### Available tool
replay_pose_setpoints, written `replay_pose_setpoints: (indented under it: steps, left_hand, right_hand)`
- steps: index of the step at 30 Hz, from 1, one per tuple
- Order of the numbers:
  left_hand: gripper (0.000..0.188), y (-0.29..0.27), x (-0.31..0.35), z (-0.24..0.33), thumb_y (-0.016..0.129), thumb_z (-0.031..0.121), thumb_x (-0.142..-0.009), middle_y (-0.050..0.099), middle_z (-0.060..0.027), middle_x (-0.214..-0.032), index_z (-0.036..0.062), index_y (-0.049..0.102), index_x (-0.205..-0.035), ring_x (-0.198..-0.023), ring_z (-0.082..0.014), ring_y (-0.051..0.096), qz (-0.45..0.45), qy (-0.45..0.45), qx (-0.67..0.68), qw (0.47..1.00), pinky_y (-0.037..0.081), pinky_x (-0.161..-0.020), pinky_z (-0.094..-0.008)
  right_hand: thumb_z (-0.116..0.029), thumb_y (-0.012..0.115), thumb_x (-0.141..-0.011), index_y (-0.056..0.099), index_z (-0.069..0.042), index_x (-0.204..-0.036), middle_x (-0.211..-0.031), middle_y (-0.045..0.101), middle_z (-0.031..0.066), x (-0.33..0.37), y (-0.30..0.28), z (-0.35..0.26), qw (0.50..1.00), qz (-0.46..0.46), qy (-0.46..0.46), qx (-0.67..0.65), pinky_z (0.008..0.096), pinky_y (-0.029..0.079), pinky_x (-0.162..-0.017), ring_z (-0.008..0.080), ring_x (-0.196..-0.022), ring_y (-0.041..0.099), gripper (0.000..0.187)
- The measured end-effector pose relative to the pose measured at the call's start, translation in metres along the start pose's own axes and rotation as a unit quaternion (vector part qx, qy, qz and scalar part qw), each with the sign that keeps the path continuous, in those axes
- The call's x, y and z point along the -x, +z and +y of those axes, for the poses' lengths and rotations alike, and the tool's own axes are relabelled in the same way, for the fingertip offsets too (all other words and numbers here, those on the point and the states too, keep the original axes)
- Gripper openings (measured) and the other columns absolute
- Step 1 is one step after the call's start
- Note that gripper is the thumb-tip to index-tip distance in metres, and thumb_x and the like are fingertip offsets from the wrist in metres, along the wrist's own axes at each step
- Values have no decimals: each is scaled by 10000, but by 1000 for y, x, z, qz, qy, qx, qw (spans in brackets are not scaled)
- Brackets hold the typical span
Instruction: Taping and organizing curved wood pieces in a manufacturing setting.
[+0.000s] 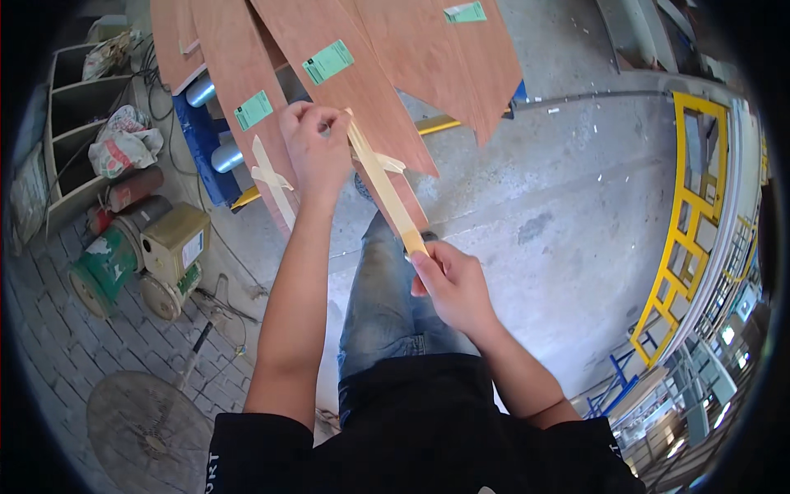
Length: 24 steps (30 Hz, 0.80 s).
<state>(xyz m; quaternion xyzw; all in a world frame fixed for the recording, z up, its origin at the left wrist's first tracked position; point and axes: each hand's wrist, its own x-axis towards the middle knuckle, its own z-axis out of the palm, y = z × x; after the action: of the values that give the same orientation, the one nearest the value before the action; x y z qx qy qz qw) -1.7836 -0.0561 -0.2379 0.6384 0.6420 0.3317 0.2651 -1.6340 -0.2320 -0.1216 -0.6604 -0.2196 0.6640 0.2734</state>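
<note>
A long pale strip of masking tape (382, 181) stretches taut and slanting between my two hands. My left hand (315, 148) is closed at its upper end, thumb and forefinger pinched together, above the reddish-brown wood panels. Lower and to the right, my right hand (449, 284) pinches the other end, where the strip looks darker yellow. Behind the strip, the narrow end of a wood panel (374, 90) carries a short crossing piece of tape. Another panel (234, 74) at the left bears a crossed pair of tape pieces (271, 177). Green labels (327, 62) are stuck on the panels.
A blue roller stand (197, 140) with metal rollers supports the panels. On the left are shelves (78, 107), a green bucket (107, 267), a tan canister (175, 239) and a round fan (148, 432). Yellow framing (681, 222) runs along the right, beyond the concrete floor (568, 222).
</note>
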Motion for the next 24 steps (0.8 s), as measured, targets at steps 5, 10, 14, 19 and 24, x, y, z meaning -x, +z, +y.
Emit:
replay_pose_setpoints:
  steps: [5,10,14,19,24]
  left_hand:
    - [194,0,-3,13,761,149,-828,485,-100,-1119,33,694,-968,-911,-173,558,9,-100,70,993,520,-772,-289]
    - [270,0,-1,8,768,142,-824,505,-84,-1106,52,702,-1070,-838,-155,558,0,-108,73,991,520,-744,-279]
    - [198,0,-4,-3,751,157,-838,546,-56,-1005,70,724,-1014,-793,-139,546,-7,-69,91,993,505,-734,-271]
    - [142,-1,-8,1,738,191,-846,558,-52,-967,72,741,-922,-774,-138,550,-12,-63,51,997,490,-710,-280]
    - [138,1,-11,11,738,182,-846,545,-59,-981,63,728,-916,-765,-135,539,-1,-47,68,997,488,-710,-279]
  right_hand:
    - [-231,572,-996,624,34,-962,-667,604,25,-10,8,-3,999,23,26,2,230,462,-559,76,-604,584,273]
    - [-227,579,-990,627,33,-932,-661,600,20,0,19,-9,998,63,-19,10,234,449,-541,75,-583,567,270]
    - [-216,583,-982,636,35,-909,-639,590,21,3,18,-25,994,81,-29,60,239,433,-524,73,-567,556,267]
    - [-213,582,-978,646,40,-921,-621,582,23,8,16,-38,992,100,-35,74,239,417,-514,72,-560,551,268]
    - [-212,583,-976,654,43,-926,-613,581,24,13,12,-33,991,109,-20,81,238,410,-510,72,-552,547,269]
